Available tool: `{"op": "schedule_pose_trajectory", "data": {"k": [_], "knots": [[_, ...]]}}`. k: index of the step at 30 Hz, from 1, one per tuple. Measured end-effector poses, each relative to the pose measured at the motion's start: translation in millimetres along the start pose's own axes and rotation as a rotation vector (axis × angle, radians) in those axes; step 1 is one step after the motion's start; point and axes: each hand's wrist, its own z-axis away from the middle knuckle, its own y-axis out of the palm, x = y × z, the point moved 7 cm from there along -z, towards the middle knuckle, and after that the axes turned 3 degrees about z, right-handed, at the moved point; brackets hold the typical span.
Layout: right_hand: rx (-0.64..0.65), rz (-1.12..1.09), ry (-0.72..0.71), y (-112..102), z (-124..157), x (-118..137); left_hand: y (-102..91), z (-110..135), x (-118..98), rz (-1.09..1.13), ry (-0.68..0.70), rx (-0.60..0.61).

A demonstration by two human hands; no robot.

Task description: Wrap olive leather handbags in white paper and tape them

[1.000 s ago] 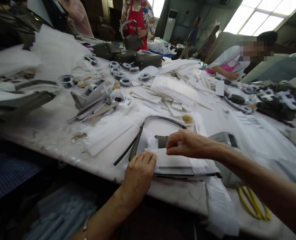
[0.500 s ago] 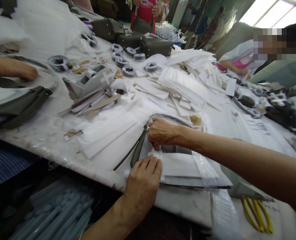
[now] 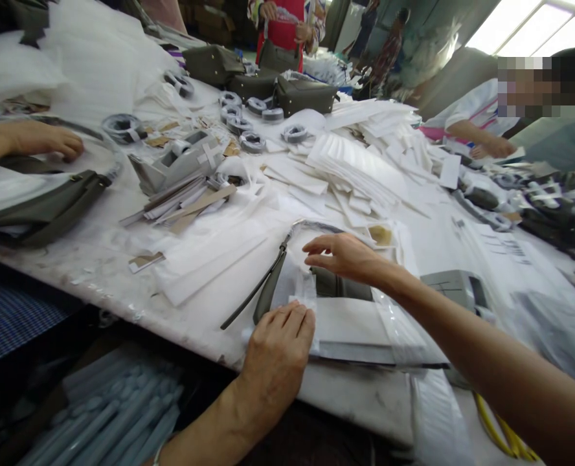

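Note:
A dark olive handbag [image 3: 266, 291] lies on the table in front of me, partly covered by white wrapping [image 3: 350, 318] and clear tape [image 3: 398, 320]. Its thin strap [image 3: 243, 304] hangs out to the left, and a wrapped handle [image 3: 311, 224] arches at the back. My left hand [image 3: 280, 343] presses its fingers together on the wrapping's left edge, holding it; its thumb is hidden. Just above the bag is my right hand [image 3: 340, 255], fingers apart with nothing in them, near the handle.
Foam sheets [image 3: 360, 165], card strips [image 3: 190, 207] and wrapped strap coils [image 3: 122, 128] cover the table. Another person's hand [image 3: 49, 139] is over a bag [image 3: 49, 210] at left. A grey tape dispenser [image 3: 455, 288] and yellow-handled tool [image 3: 504, 433] lie right. Two co-workers are beyond.
My right hand has let go of the wrapping by the handle, lifted slightly to the right and spread its fingers. My left hand stays in place.

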Motion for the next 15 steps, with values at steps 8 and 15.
{"op": "schedule_pose_trajectory", "data": {"k": [8,15], "knots": [[0.228,-0.053,0.076,47.3,-12.0,-3.0,0.0,1.4,0.2,-0.007,0.002,-0.003],[0.336,-0.002,0.192,37.8,-31.1,-2.7,0.4,1.6,2.7,0.016,-0.013,-0.044]]}}
